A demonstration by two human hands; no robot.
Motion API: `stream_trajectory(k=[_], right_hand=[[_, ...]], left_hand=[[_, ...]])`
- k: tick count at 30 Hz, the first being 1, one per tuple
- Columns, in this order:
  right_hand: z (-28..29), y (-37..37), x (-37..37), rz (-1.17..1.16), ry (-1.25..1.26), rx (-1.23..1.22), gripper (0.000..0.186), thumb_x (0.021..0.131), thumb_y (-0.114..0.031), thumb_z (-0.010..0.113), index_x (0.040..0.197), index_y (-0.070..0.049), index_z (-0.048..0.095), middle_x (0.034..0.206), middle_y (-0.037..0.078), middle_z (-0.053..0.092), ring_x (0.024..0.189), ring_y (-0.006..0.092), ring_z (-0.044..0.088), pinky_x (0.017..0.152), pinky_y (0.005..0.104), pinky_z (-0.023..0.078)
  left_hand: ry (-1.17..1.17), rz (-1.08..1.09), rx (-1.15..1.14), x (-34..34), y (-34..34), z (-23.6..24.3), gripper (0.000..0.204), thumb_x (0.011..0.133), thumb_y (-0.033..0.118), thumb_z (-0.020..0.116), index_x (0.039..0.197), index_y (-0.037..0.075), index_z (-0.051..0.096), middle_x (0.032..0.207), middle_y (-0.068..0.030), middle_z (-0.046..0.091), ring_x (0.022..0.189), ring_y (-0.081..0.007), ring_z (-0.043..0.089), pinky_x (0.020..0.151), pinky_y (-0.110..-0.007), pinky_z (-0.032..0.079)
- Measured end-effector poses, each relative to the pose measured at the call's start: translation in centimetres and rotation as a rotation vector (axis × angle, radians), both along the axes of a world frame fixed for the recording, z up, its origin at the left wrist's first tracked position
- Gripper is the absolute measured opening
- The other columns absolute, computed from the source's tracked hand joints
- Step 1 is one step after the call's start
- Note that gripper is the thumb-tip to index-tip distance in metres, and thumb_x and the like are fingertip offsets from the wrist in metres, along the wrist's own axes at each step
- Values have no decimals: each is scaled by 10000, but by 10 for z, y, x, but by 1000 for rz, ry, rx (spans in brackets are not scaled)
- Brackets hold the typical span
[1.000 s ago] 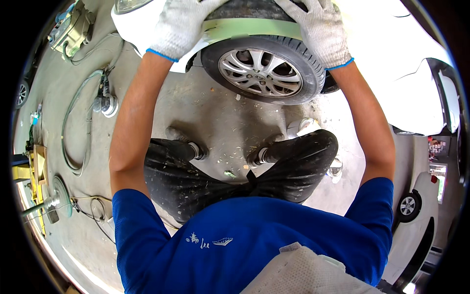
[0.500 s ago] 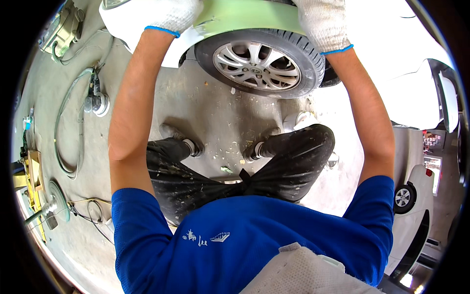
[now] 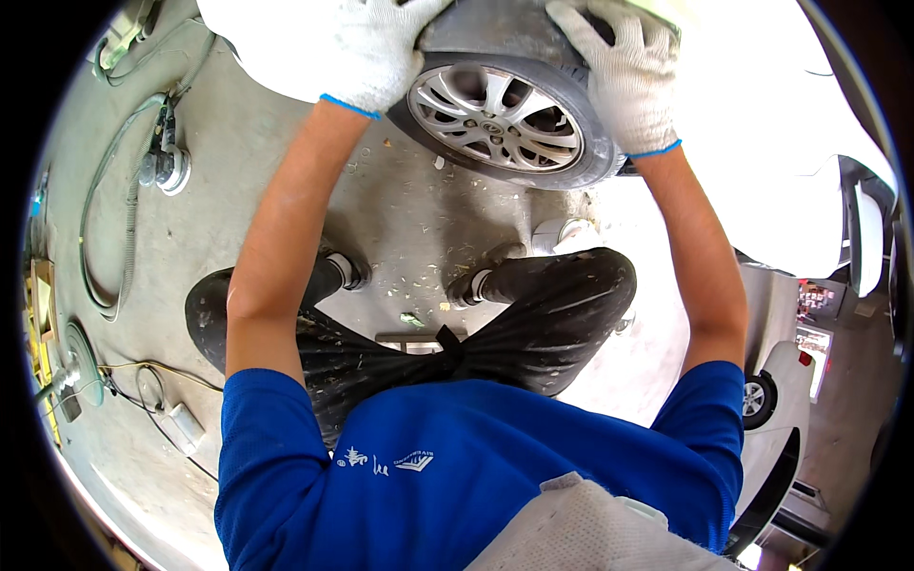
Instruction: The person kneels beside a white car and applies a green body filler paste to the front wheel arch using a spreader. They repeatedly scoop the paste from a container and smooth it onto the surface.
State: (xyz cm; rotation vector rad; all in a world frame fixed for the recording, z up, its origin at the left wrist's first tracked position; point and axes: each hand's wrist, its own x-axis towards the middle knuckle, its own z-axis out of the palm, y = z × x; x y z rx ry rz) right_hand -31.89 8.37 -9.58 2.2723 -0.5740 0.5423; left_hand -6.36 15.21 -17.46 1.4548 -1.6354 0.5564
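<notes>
My left hand (image 3: 371, 52), in a white knit glove with a blue cuff, lies with spread fingers at the left end of the dark grey surface (image 3: 500, 29) above the tyre. At that surface's right end is my right hand (image 3: 633, 81), gloved alike, its fingers stretched and apart over the tyre's upper right side. Whether the dark surface is a sheet, a liner or part of the tyre, I cannot tell. Below and between the hands is a car wheel (image 3: 495, 127) with silver spokes. A pale green strip of bodywork (image 3: 657, 9) shows beyond my right fingers.
White car bodywork (image 3: 752, 124) extends to the right. A round sander (image 3: 169, 169) with a hose (image 3: 88, 247) lies on the floor at left. Near my right foot stands a white tub (image 3: 562, 235). Cables (image 3: 152, 366) run at lower left; another white car (image 3: 776, 447) is at right.
Both hands have come lower toward the tyre, and their fingers now show spread. The green bodywork between them has mostly gone from sight, with the dark grey surface showing there.
</notes>
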Motion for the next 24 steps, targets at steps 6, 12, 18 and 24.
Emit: stream_trajectory(k=[6,12,18,24], right_hand=[[-40,-2,-24,71,21,-30,534,809,-142,678,1291,-372,673,1255,1,572,1107,243,539,986,449,406],[-79,0,-43,-17,71,-9,546,832,-124,672,1311,-387,655,1238,-15,579,1166,215,519,1016,457,383],[-46,70,-53,-231,248,220,510,882,-150,618,1377,-274,591,1255,64,567,1197,279,554,1052,504,447],[11,117,-52,-271,424,434,466,865,-131,617,1330,-166,629,1244,94,604,1188,302,583,1033,473,463]], left_hand=[[60,-92,-221,-13,-13,-69,711,654,-14,716,1282,319,709,1109,-21,613,976,-270,604,832,-404,527],[62,-35,-172,-41,-14,-117,607,731,35,667,1261,326,720,1174,-3,586,957,-243,579,810,-386,506],[185,-158,101,-69,42,-108,645,710,-25,674,1303,231,676,1207,-47,604,1120,-307,569,973,-462,462],[384,-223,495,-90,96,-101,734,720,62,789,1403,268,617,1267,-85,596,1209,-346,547,1145,-452,395]])
